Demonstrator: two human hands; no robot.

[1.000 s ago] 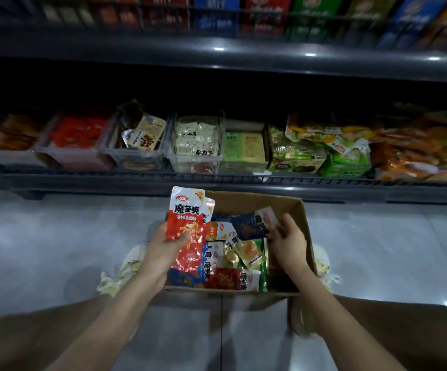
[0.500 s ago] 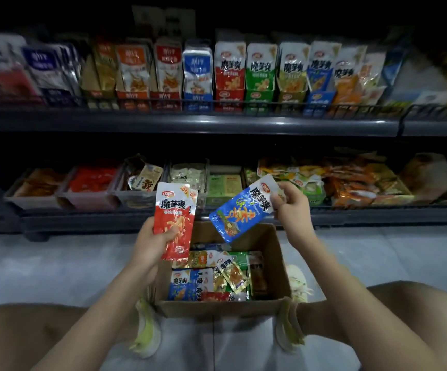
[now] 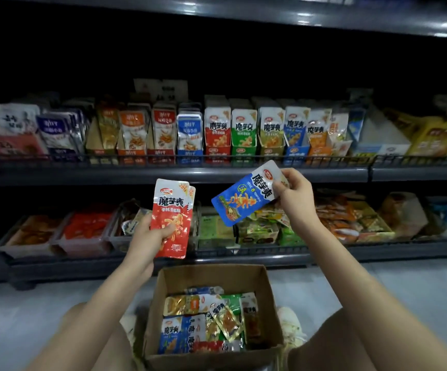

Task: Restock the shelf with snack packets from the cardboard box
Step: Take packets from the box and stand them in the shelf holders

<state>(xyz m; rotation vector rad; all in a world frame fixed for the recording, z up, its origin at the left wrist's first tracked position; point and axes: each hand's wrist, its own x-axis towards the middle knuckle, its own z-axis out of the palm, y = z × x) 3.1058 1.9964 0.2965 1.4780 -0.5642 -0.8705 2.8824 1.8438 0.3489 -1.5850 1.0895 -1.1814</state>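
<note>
Left hand (image 3: 150, 236) is wrapped round the lower half of a red packet (image 3: 172, 218), and there looks to be a second one tucked behind it, so call it a small stack held upright. Right hand (image 3: 294, 196) is pinching a blue packet (image 3: 246, 199) by its top corner, so it hangs tilted down toward the left hand, clear of the red one. Straight below both hands the cardboard box (image 3: 211, 279) sits on the floor with plenty of mixed packets lying inside. Above the hands is the shelf (image 3: 163, 174) with upright rows sorted by colour: the red row (image 3: 217, 135) is up between the hands, and the blue row (image 3: 296, 135) is right above the right hand. My worry is that the corner pinch is thin, and a glossy packet could slip out while going over the wire rail (image 3: 243, 156) at the shelf front. The two reds could also slide apart in one grip. With so many lookalike rows side by side, landing one in the wrong slot seems easy.
</note>
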